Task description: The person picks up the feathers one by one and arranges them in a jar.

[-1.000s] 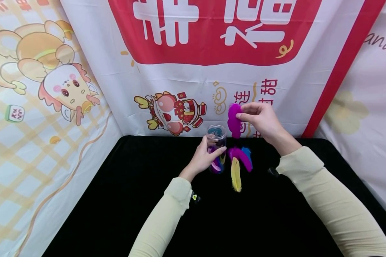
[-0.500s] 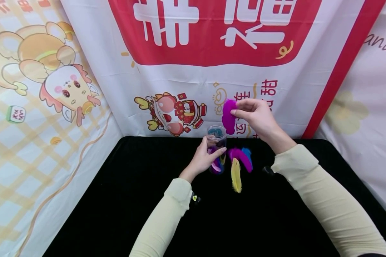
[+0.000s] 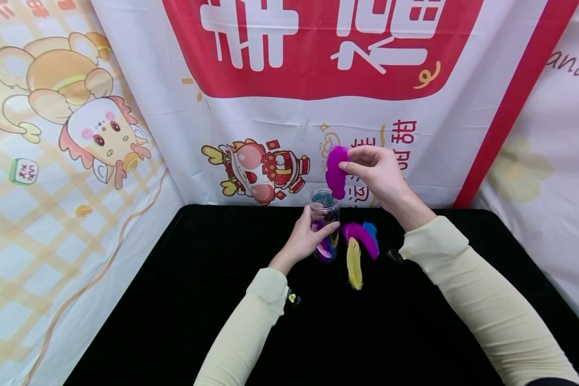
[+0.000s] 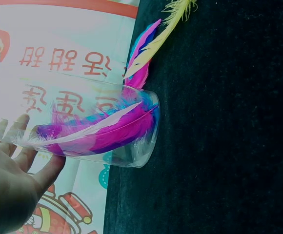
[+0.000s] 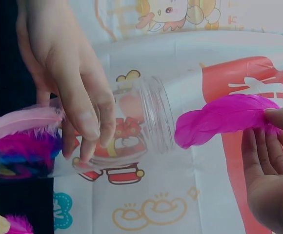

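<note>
My left hand (image 3: 309, 236) grips a clear jar (image 3: 325, 203) near the far edge of the black table. Its mouth is uncovered, and in the left wrist view pink, purple, white and blue feathers (image 4: 112, 131) lie in its lower part. Between thumb and fingers my right hand (image 3: 381, 174) pinches a magenta feather (image 3: 336, 172). In the right wrist view the free end of that magenta feather (image 5: 219, 119) hangs just outside the threaded rim of the jar (image 5: 158, 114). Beside the jar rest a yellow feather (image 3: 354, 264), another magenta feather (image 3: 364, 239) and a blue feather (image 3: 370, 231).
The table (image 3: 251, 321) has a black cloth top. Behind it hangs a white and red printed banner (image 3: 270, 123), close to the jar. A patterned sheet (image 3: 77, 214) closes off the left side, and a pale sheet (image 3: 535, 187) the right.
My right hand has moved left with the magenta feather, from above the loose feathers to over the jar's mouth. The left hand and the jar have stayed in place.
</note>
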`<state>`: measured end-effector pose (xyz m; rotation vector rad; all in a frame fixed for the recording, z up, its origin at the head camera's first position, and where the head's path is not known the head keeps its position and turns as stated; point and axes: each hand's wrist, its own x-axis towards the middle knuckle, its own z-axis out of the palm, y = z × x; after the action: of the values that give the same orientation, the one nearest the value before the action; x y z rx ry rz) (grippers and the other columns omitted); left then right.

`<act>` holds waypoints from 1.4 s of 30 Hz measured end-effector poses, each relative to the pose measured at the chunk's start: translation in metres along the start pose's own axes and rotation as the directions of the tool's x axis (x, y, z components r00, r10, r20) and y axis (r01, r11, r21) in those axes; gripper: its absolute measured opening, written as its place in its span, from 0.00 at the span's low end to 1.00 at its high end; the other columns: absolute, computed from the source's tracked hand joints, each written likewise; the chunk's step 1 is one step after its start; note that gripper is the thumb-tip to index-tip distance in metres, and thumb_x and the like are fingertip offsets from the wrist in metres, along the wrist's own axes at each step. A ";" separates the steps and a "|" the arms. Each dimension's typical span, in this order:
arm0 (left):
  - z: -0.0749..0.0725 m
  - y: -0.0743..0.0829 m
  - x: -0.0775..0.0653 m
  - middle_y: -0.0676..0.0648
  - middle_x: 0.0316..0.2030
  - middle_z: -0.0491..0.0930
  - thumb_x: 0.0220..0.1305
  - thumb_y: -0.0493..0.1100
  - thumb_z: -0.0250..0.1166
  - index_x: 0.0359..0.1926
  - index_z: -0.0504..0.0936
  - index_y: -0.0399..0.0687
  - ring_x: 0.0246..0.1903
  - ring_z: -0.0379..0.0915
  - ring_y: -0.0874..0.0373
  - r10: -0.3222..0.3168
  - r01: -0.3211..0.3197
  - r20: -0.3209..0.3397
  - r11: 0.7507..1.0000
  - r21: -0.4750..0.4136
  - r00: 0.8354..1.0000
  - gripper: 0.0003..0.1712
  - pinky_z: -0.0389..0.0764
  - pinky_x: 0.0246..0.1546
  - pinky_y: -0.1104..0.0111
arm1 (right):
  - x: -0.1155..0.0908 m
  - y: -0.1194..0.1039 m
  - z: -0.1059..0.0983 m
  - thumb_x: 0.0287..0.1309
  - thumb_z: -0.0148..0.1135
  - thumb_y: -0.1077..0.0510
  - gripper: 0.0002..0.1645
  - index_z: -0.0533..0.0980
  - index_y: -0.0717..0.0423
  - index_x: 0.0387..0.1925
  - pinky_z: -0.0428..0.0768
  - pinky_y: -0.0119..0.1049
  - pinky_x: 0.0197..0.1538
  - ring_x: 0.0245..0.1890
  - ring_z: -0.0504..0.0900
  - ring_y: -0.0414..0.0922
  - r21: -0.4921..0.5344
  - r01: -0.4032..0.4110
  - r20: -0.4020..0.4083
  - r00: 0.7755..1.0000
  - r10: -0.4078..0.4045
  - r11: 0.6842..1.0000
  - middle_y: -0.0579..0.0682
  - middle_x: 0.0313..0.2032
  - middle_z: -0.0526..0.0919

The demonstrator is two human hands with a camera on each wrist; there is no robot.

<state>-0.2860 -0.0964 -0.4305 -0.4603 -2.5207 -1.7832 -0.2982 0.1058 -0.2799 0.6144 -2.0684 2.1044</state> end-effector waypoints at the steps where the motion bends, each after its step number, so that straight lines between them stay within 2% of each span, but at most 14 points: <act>1: 0.000 0.000 0.000 0.47 0.62 0.75 0.65 0.62 0.69 0.64 0.64 0.54 0.63 0.72 0.53 0.000 0.000 -0.001 1.000 0.000 1.000 0.36 0.73 0.65 0.54 | 0.000 0.000 0.001 0.60 0.73 0.65 0.07 0.84 0.59 0.40 0.83 0.33 0.50 0.41 0.86 0.42 0.007 0.004 -0.002 1.000 -0.004 1.000 0.47 0.36 0.89; 8: 0.001 -0.001 -0.001 0.47 0.62 0.74 0.66 0.62 0.69 0.64 0.65 0.53 0.63 0.72 0.53 -0.008 0.008 0.002 1.000 0.000 1.000 0.35 0.73 0.65 0.54 | 0.000 0.001 0.010 0.60 0.73 0.65 0.08 0.85 0.59 0.41 0.83 0.33 0.50 0.42 0.86 0.43 0.038 0.011 -0.006 1.000 -0.011 0.999 0.48 0.38 0.89; 15: 0.001 -0.002 0.001 0.47 0.62 0.75 0.66 0.61 0.69 0.63 0.66 0.52 0.62 0.73 0.53 0.016 -0.016 -0.003 1.000 -0.011 1.000 0.34 0.73 0.65 0.53 | 0.000 0.006 0.015 0.60 0.72 0.67 0.07 0.85 0.62 0.40 0.83 0.33 0.50 0.41 0.87 0.42 0.078 0.034 0.034 0.999 -0.036 0.996 0.48 0.36 0.89; 18: 0.001 -0.002 0.001 0.48 0.62 0.75 0.66 0.61 0.69 0.62 0.66 0.53 0.63 0.73 0.53 0.012 -0.012 -0.001 1.000 -0.013 1.000 0.34 0.73 0.65 0.53 | -0.001 0.012 0.014 0.60 0.71 0.67 0.07 0.84 0.63 0.41 0.84 0.33 0.49 0.41 0.87 0.42 0.076 0.019 0.046 0.999 -0.023 0.997 0.48 0.36 0.89; 29: 0.000 -0.003 0.001 0.48 0.61 0.75 0.65 0.63 0.69 0.63 0.65 0.53 0.62 0.73 0.54 0.001 -0.001 -0.005 1.000 0.002 1.000 0.35 0.74 0.64 0.54 | -0.004 0.026 0.013 0.59 0.73 0.65 0.08 0.83 0.65 0.40 0.84 0.35 0.45 0.37 0.86 0.42 -0.066 -0.039 0.036 0.999 0.041 0.997 0.48 0.35 0.88; 42: 0.000 -0.001 0.001 0.46 0.60 0.77 0.66 0.61 0.69 0.64 0.65 0.52 0.60 0.74 0.53 0.010 -0.010 0.002 1.000 -0.007 1.000 0.36 0.75 0.62 0.54 | -0.008 0.035 0.010 0.61 0.72 0.64 0.13 0.81 0.69 0.44 0.84 0.32 0.42 0.36 0.85 0.40 -0.150 -0.053 0.088 0.994 0.067 0.987 0.45 0.34 0.88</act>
<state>-0.2871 -0.0970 -0.4312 -0.4738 -2.5094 -1.7897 -0.3022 0.0953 -0.3156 0.6480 -2.2960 1.9650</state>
